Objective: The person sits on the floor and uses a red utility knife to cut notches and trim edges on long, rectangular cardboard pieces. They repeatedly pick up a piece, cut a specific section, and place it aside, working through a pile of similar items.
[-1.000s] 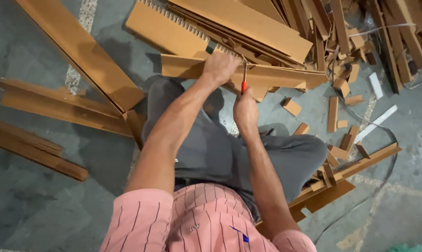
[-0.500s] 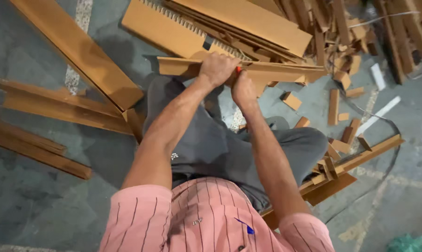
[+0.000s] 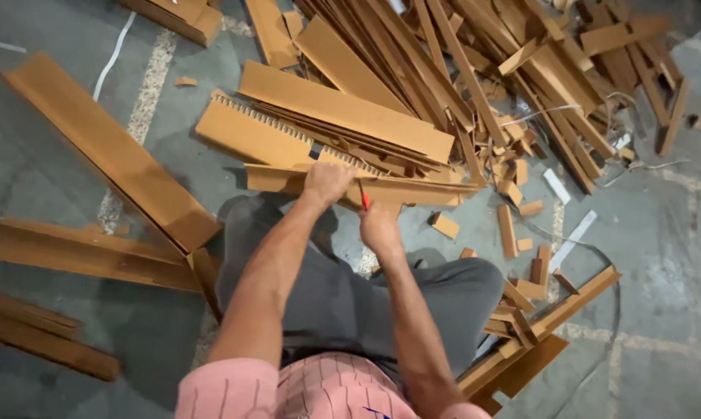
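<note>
Head camera, looking down: a person seated on a grey concrete floor works on a long brown cardboard strip that lies crosswise just past the knees. The left hand is closed down on the strip, pinning it flat. The right hand, fisted narrow, grips a small red-handled tool whose tip meets the near edge of the strip right beside the left hand; the blade itself is too small to make out. Both forearms reach forward from a pink striped shirt over grey trousers.

Judged from the grip and the tool's place, the step in hand is cutting or scoring the strip. Steady pressure from the left hand looks necessary, with its fingers clear of the tool's path, since the two hands sit so near one another.

Just beyond the strip lies a comb-edged cardboard panel, partly under a broad flat board. Farther out sprawls a heap of long cardboard slats. Small offcut blocks scatter to the right, near white tape pieces. A long angled cardboard channel rests at the left, well apart from the hands.
</note>
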